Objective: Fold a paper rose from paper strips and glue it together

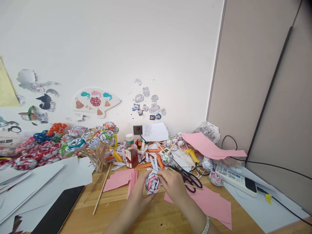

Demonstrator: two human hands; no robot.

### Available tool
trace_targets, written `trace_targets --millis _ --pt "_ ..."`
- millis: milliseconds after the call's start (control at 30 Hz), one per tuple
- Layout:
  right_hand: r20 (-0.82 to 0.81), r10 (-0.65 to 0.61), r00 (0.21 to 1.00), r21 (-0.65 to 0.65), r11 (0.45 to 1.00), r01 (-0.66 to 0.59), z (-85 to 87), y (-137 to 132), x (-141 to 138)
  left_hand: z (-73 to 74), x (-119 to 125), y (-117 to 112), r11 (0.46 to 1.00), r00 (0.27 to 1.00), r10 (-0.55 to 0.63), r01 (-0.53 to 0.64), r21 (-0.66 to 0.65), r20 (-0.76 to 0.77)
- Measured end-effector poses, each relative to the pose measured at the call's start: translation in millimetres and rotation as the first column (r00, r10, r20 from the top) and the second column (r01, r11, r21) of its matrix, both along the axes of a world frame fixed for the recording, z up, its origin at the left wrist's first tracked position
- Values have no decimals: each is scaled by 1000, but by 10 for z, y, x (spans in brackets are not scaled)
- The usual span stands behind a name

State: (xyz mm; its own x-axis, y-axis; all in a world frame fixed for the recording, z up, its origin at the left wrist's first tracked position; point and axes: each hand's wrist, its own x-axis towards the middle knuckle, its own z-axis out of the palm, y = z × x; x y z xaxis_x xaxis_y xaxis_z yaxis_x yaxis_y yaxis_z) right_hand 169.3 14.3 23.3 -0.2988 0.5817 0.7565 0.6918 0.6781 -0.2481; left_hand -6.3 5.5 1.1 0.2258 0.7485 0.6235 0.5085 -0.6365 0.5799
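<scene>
A white and pink paper flower (152, 182) with dark-edged petals is held over the front of the wooden table. My left hand (139, 192) wraps round its left side and underside, thumb and fingers closed on it. At the flower's upper right edge, the fingertips of my right hand (172, 185) are pinched against a petal. Black-handled scissors (185, 175) lie just beyond my right hand. Sheets of pink paper (214, 204) spread to the right, partly beneath that forearm. A smaller pink stack (120, 180) sits to the left of my left hand.
A wooden stick (101, 190) and a black tablet-like slab (59, 211) lie at left, near white paper sheets (36, 188). Behind stand a jar (131, 152) and bunched paper flowers (90, 138). A power strip (235, 180) with cables lies right, beside another paper flower (215, 178).
</scene>
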Motion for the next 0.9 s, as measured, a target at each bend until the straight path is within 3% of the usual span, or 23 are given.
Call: trace_targets --millis 200,333,433,900 --pt "-76 29 997 -131 991 -38 91 -29 13 44 27 -32 996 997 -72 70 -50 -34" --pt "-208 -16 978 -221 975 -31 166 -74 29 93 21 -33 998 1000 3 -2 -63 10" --pt "-220 -39 975 -268 963 -22 182 -91 22 103 10 -27 996 997 56 -53 -68 50" --pt "-219 11 976 -293 953 -76 203 -132 -9 107 9 -29 996 996 52 -46 -75 72"
